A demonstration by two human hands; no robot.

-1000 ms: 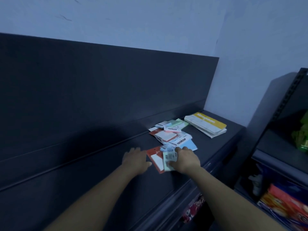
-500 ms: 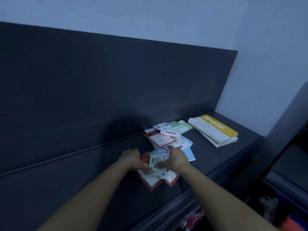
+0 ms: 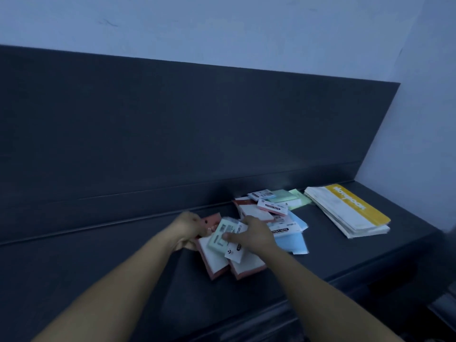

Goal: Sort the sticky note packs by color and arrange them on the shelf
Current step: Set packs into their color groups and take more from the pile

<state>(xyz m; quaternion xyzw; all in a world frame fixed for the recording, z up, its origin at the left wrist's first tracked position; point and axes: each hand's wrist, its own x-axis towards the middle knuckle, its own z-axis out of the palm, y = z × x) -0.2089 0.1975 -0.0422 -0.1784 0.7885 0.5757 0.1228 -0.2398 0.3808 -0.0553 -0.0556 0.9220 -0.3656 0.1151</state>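
The left hand (image 3: pixel 190 229) curls its fingers round the red packs (image 3: pixel 214 266). The right hand (image 3: pixel 254 236) pinches a green pack (image 3: pixel 219 236) on top of them, low over the shelf (image 3: pixel 345 265). Just beyond the fingers, the labelled packs (image 3: pixel 272 207) read "STICKY NOTE". Farther right lies a yellow-banded paper stack (image 3: pixel 350 214), its lettering unreadable.

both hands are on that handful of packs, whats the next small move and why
Probably slide the pale green sticky note pack out with the right hand and carry it to the green packs lying by the back of the dark shelf. It sits on top of the red-edged packs that the left hand grips, so it looks like the odd colour in that handful.
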